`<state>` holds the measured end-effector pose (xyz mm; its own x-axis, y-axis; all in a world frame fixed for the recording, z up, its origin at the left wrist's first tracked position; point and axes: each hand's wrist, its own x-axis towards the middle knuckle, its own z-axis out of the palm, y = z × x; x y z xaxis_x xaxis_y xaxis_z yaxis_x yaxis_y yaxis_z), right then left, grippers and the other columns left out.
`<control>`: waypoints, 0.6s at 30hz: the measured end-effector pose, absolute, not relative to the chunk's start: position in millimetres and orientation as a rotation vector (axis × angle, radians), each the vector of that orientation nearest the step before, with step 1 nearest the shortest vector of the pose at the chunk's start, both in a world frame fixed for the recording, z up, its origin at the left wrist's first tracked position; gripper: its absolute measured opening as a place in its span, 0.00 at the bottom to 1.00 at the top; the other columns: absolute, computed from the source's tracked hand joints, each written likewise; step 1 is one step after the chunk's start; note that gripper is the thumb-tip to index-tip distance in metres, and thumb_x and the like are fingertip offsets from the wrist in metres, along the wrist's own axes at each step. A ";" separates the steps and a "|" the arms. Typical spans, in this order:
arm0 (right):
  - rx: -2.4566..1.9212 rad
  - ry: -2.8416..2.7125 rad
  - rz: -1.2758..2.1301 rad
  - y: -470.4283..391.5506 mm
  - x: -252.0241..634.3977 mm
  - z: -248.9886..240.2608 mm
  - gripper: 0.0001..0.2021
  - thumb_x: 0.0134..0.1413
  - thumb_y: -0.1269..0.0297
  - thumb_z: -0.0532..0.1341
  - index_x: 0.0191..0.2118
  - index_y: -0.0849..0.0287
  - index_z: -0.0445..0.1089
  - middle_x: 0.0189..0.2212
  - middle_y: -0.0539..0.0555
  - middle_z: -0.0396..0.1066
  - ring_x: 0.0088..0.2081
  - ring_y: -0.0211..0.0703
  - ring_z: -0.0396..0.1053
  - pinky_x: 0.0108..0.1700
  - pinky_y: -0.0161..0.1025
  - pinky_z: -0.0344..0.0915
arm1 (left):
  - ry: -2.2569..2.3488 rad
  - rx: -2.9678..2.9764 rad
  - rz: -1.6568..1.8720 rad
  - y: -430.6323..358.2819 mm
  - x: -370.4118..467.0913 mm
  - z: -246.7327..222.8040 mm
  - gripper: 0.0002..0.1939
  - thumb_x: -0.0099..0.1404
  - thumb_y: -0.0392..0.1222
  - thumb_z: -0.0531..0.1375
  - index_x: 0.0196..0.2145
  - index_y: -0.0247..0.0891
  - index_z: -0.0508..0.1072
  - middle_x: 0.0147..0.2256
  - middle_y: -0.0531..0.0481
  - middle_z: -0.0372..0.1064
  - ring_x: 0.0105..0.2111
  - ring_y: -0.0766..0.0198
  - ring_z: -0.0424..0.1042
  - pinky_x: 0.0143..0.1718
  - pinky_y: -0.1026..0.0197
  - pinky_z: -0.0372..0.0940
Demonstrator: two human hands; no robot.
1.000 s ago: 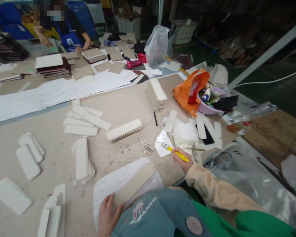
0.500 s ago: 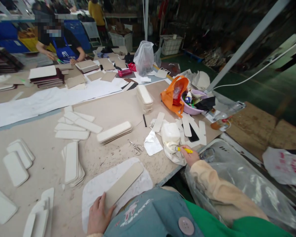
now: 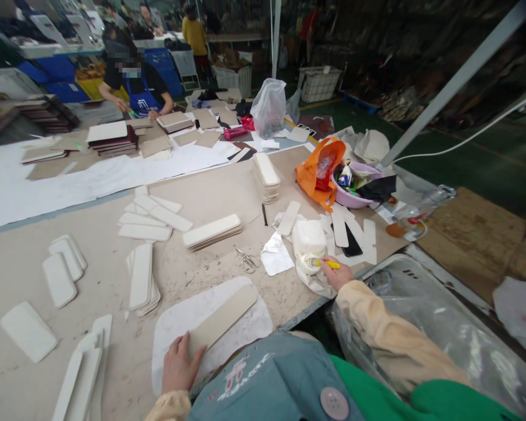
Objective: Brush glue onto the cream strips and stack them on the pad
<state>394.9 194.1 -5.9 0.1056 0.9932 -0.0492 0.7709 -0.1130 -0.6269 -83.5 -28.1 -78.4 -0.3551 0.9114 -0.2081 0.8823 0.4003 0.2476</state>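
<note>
My left hand (image 3: 179, 363) rests with its fingers apart on the near end of a beige, round-ended strip (image 3: 225, 316). Beneath that strip lies a white sheet (image 3: 166, 324) with rounded corners, at the table's front edge. In my right hand (image 3: 339, 273) is a yellow-handled brush (image 3: 329, 264). The brush's head points into the mouth of a white plastic container (image 3: 309, 235), where its tip is hard to make out. White cloth or film is bunched around the container. Beside it lie a white scrap (image 3: 276, 255) and a pair of scissors (image 3: 248, 261).
Stacks of pale strips (image 3: 213, 231) and loose pale pieces (image 3: 28, 331) cover the table's left and middle. Farther right are an orange bag (image 3: 319, 173), a purple basin (image 3: 355, 199) and a plastic-lined crate (image 3: 403, 263). Across the table a co-worker (image 3: 142, 88) handles pieces.
The whole view has shifted, so the table's contents appear farther right. The brush stays at the container's mouth, and my left hand remains on the strip.
</note>
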 end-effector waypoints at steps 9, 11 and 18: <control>-1.636 -2.036 0.720 176.6 407.6 5.5 0.14 0.54 0.54 0.56 0.37 0.54 0.76 0.36 0.54 0.78 0.37 0.46 0.75 0.41 0.39 0.70 | 2.377 1.400 -0.096 -17.0 -76.3 -67.7 0.29 0.60 0.54 0.53 0.52 0.32 0.68 0.45 0.37 0.67 0.47 0.50 0.68 0.53 0.53 0.60; -1.570 -2.101 0.727 172.6 410.0 10.4 0.13 0.54 0.56 0.57 0.36 0.54 0.77 0.37 0.54 0.78 0.39 0.47 0.75 0.44 0.41 0.70 | 2.378 1.322 -0.119 -15.8 -73.0 -64.5 0.29 0.62 0.54 0.51 0.54 0.33 0.66 0.45 0.38 0.66 0.48 0.51 0.68 0.52 0.54 0.61; -1.403 -2.304 0.489 172.8 412.6 17.7 0.13 0.59 0.60 0.54 0.38 0.55 0.77 0.36 0.55 0.77 0.37 0.45 0.75 0.41 0.40 0.70 | 2.333 1.129 -0.179 -10.4 -68.2 -51.7 0.30 0.62 0.56 0.50 0.57 0.35 0.62 0.47 0.38 0.65 0.48 0.51 0.70 0.47 0.54 0.64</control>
